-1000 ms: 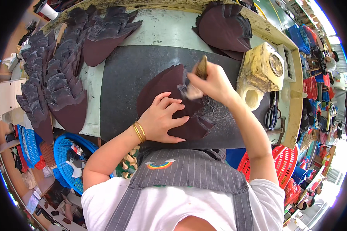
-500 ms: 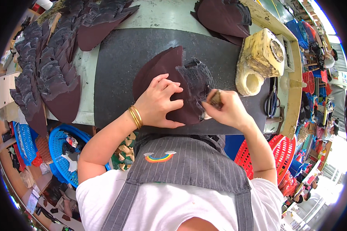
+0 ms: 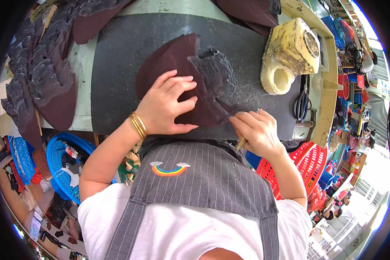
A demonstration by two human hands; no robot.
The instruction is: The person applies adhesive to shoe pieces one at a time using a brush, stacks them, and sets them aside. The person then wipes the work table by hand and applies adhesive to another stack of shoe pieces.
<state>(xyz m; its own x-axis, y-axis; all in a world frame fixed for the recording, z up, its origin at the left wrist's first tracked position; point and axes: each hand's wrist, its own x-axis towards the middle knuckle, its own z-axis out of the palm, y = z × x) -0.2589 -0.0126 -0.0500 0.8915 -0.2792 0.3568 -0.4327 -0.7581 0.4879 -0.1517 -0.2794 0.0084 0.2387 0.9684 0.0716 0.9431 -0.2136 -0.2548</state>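
Note:
A curved maroon piece (image 3: 167, 60), apparently in layers, lies on the dark work mat (image 3: 117, 56). Rough blackish coating (image 3: 216, 71) covers its right edge. My left hand (image 3: 171, 102), fingers spread, rests flat on the maroon surface. At the lower right edge, my right hand (image 3: 256, 132) is closed, its fingertips pinching a dark pointed corner of a layer. Out of the bottom of that fist pokes the end of a tan stick-like tool (image 3: 242, 142); the fist hides the rest of it.
Overlapping maroon pieces with dark edges (image 3: 52, 82) stand at the left; more pieces (image 3: 251, 13) lie at the back. A crusted yellowish pot (image 3: 292, 47) with a round opening sits right, near scissors (image 3: 302, 104). Blue (image 3: 58, 162) and red (image 3: 307, 167) baskets flank me below the table.
My right hand has turned, and the tool's end now points toward me. Its fingertips now grip a layer's corner. The whole view has shifted slightly; my left hand stays on the piece.

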